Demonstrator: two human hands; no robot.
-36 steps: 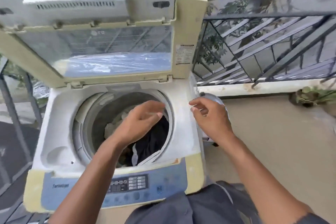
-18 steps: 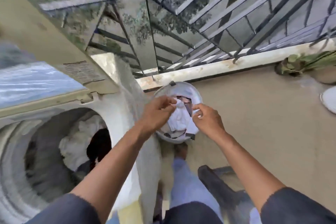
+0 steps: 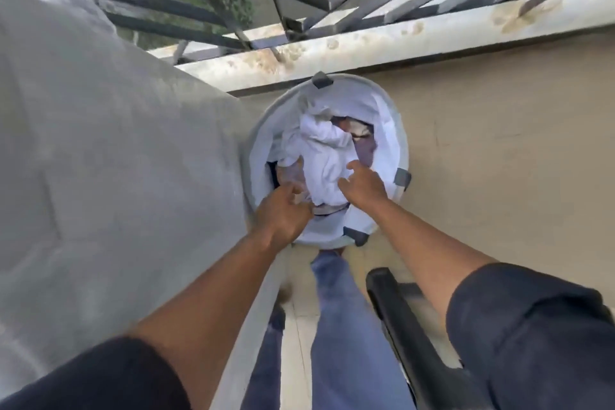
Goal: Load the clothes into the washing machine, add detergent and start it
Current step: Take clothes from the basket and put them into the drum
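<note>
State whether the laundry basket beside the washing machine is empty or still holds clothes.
Still holds clothes: crumpled white cloth and darker pieces fill the laundry basket.

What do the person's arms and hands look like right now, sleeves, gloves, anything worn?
Both hands, the left hand and the right hand, are bare: no gloves, rings or watch visible. Dark short sleeves end above the elbows, leaving the forearms uncovered. Blue jeans show below.

Dark sleeves (image 3: 532,336) (blue jeans (image 3: 336,326))
</note>
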